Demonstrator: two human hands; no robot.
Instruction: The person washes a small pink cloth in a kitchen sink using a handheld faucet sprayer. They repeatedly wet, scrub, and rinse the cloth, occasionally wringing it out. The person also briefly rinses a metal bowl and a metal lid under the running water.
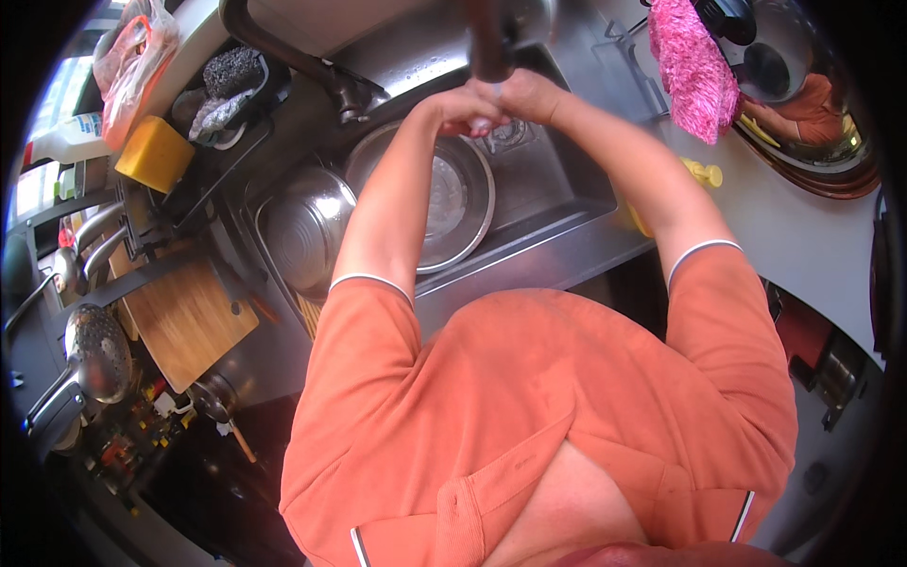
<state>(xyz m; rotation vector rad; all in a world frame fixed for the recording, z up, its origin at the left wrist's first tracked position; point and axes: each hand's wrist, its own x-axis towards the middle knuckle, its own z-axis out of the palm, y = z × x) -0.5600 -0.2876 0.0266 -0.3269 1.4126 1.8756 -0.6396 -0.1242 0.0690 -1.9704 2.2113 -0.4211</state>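
Observation:
My left hand and my right hand are pressed together over the sink, right beneath the mouth of the dark faucet. A thin stream of water seems to fall on them. Something whitish, perhaps foam, shows at the fingers. Whether anything lies between the palms is hidden. Below the hands, a round metal basin with some liquid in it sits in the steel sink, partly covered by my left forearm.
Left of the basin lies a metal pan or lid. Farther left are a yellow sponge, a wooden cutting board and a skimmer. On the right, a pink fluffy cloth hangs near shiny cookware on the counter.

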